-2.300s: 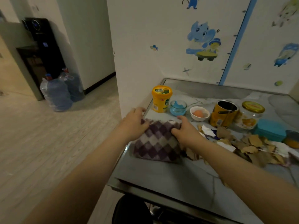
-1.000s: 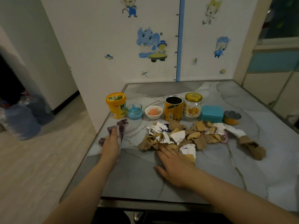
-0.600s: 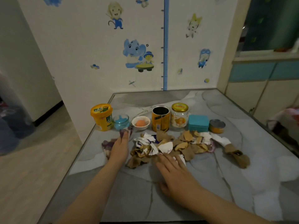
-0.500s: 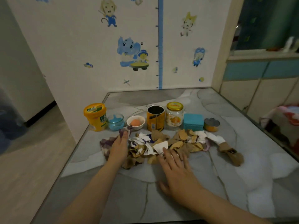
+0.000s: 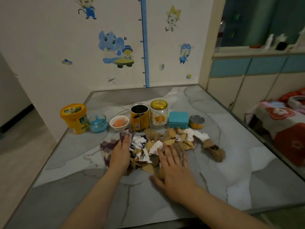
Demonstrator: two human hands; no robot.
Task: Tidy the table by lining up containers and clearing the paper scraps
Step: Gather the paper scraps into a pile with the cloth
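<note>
Marble-look table (image 5: 231, 171) under container row (image 5: 140, 117), paper scraps (image 5: 165, 142), cloth (image 5: 107, 146).

Containers (image 5: 140, 117) in row behind paper scraps (image 5: 166, 142); cloth (image 5: 107, 147) seemingly left.

Child's room — cartoon wall stickers (image 5: 113, 48); bed (image 5: 283, 119)

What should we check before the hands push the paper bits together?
1. Left hand flat on the cloth: ok.
2. Right hand open beside the scraps: ok.
3. Scraps in one pile: not ok, a brown piece lies apart on the right.
4. Containers lined up behind: ok, tub to small tin.
5. Scraps clear of the can: not ok, some touch its base.
6. Bin nearby: cannot tell.
</note>
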